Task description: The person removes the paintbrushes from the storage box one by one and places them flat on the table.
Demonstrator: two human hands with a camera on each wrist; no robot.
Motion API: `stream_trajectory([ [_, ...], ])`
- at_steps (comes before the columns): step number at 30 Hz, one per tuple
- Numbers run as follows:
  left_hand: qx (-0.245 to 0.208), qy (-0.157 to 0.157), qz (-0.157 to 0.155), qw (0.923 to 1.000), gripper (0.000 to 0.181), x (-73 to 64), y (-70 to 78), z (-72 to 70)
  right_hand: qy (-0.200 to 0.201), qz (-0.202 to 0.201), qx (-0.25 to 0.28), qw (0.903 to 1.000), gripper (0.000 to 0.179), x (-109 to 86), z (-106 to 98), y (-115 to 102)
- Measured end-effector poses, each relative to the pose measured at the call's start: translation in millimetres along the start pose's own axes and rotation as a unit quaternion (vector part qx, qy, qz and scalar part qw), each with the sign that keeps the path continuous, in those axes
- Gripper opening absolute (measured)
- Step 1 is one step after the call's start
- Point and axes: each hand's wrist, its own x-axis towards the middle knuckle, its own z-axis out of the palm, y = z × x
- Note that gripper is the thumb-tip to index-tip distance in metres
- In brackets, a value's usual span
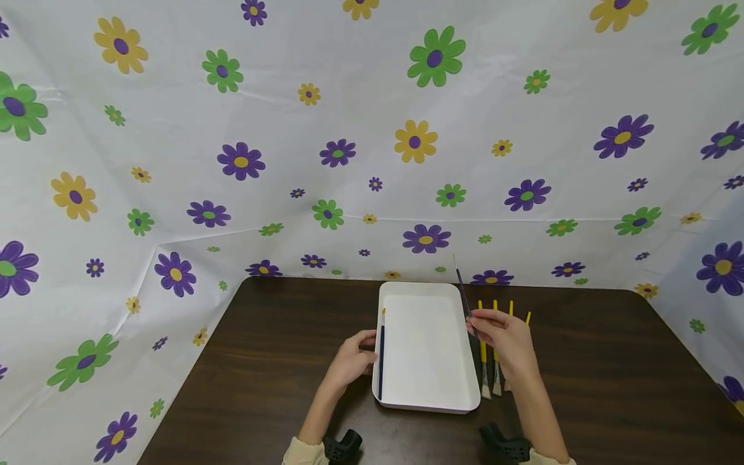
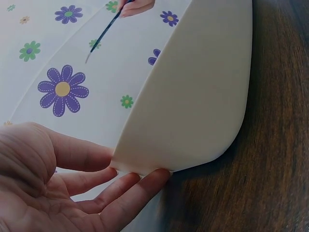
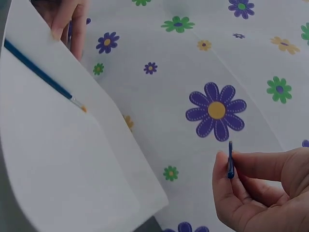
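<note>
A white rectangular tray (image 1: pixel 430 349) lies on the dark table. My left hand (image 1: pixel 351 359) grips its left wall, thumb at the rim and fingers below, as the left wrist view shows. Inside the tray, along its left side, lies a thin dark blue paintbrush (image 1: pixel 382 361) with an orange-tipped head pointing away from me. My right hand (image 1: pixel 504 337) pinches a second thin dark blue paintbrush (image 1: pixel 463 288) between thumb and fingers beside the tray's right edge. That brush slants up, its pale tip pointing away; in the right wrist view it appears nearly end-on (image 3: pixel 231 162).
Several yellow-handled flat paintbrushes (image 1: pixel 484 352) lie side by side right of the tray, bristles toward me, partly under my right hand. A flowered white cloth (image 1: pixel 349 129) hangs behind the table (image 1: pixel 604 361) and along its sides. Black wrist mounts (image 1: pixel 343 445) sit on both wrists.
</note>
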Motion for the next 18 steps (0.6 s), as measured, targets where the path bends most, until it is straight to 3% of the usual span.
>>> stream_trajectory([
  [7, -0.001, -0.002, -0.008, 1.0, 0.052, 1.3, 0.8, -1.1, 0.015, 0.006, 0.011, 0.9998, 0.021, 1.5, -27.4, 5.5],
  [13, -0.007, -0.004, -0.01, 0.9999, 0.052, 2.0, -0.1, -1.7, 0.06, 0.006, -0.011, 0.9981, 0.017, 3.4, -51.9, 9.2],
  [18, -0.008, -0.006, -0.011, 0.9999, 0.051, 1.7, 0.1, -1.2, 0.075, 0.01, -0.034, 0.9966, 0.019, 4.2, -65.2, 14.7],
])
